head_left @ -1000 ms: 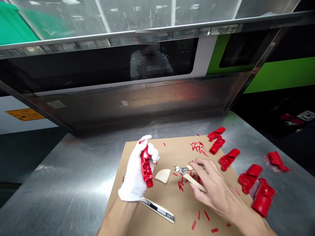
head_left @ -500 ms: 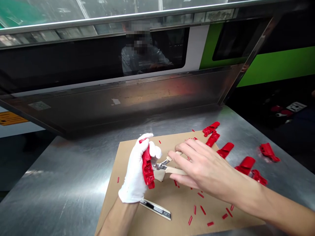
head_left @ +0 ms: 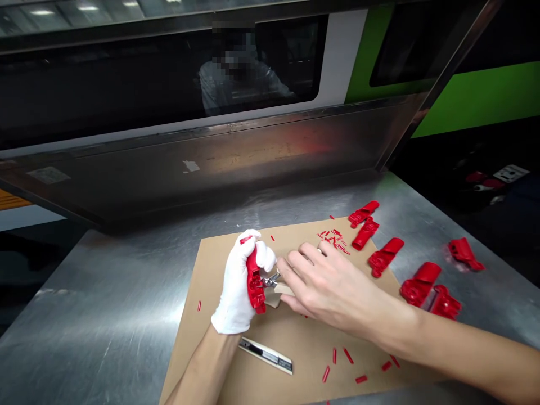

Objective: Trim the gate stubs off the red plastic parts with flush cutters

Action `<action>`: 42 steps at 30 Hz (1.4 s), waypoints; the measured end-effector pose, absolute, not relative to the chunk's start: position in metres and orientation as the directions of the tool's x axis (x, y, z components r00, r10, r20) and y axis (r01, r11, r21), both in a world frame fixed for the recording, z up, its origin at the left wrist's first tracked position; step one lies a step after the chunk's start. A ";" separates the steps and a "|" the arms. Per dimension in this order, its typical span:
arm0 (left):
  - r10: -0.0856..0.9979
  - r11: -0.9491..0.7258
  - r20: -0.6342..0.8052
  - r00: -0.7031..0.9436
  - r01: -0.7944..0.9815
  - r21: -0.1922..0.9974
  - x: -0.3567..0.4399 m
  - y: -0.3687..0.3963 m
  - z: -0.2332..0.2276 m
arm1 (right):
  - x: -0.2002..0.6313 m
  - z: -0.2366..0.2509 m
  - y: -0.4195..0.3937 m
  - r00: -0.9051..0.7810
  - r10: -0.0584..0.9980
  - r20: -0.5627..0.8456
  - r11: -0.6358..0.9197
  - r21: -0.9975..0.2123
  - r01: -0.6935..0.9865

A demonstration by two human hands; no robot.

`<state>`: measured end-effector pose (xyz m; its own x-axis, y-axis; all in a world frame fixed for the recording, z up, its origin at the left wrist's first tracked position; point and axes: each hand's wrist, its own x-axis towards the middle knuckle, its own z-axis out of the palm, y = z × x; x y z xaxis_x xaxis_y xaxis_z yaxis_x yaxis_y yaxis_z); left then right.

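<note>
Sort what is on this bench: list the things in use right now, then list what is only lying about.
In use:
- left hand, in a white glove, gripping a red plastic part
- right hand, bare, holding small cutters against that part

Lying about:
- utility knife on the cardboard sheet
- red offcuts
- loose red parts on the steel table
</note>
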<state>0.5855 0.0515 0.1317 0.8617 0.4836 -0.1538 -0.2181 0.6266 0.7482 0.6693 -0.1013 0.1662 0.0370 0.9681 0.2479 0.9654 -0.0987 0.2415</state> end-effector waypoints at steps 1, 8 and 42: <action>0.480 0.631 -0.159 0.863 -0.213 0.746 0.586 0.052 0.129 | 0.669 0.164 -0.100 0.036 0.971 0.236 -0.099 0.260 0.961; 0.474 0.649 -0.170 0.864 -0.212 0.731 0.590 0.054 0.117 | 0.672 0.141 -0.095 0.042 0.975 0.220 -0.099 0.257 0.961; 0.398 0.751 -0.212 0.893 -0.184 0.634 0.586 0.064 0.107 | 0.681 0.087 -0.154 0.339 0.908 0.247 -0.286 -0.228 0.931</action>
<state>0.5858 0.0638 0.1074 0.8927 0.3976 -0.2122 -0.1840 0.7513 0.6338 0.6815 -0.1545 0.0873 0.3393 0.9077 0.2470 0.9308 -0.2860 -0.2277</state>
